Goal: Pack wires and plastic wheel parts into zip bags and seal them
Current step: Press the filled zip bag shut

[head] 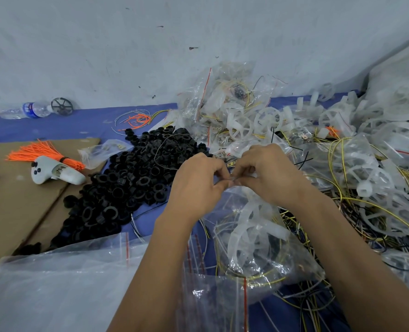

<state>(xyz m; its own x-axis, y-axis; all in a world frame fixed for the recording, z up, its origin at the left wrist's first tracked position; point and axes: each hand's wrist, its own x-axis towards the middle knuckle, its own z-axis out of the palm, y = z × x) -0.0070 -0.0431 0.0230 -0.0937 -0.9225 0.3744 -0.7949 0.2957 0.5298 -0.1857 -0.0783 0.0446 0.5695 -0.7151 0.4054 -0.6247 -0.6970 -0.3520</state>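
The filled zip bag (pixel 253 236), white wheel and yellow wire inside, sat at centre with left hand (pixel 198 180) and right hand (pixel 265 173) both pinching its mouth, sealing seemingly underway, while packed bags (pixel 213 97) were heaped behind and loose white wheels (pixel 390 121) still waited right.

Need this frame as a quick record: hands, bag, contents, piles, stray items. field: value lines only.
left hand: pinches the zip bag's top edge
right hand: pinches the same edge, fingertips beside the left's
zip bag: clear, below both hands; seal state cannot tell
bag contents: translucent wheel part and yellow wire
black rings: loose pile left of the hands
white wheels: heap at right, tangled with wires
orange ties: bundle on cardboard
water bottle: lying by the wall
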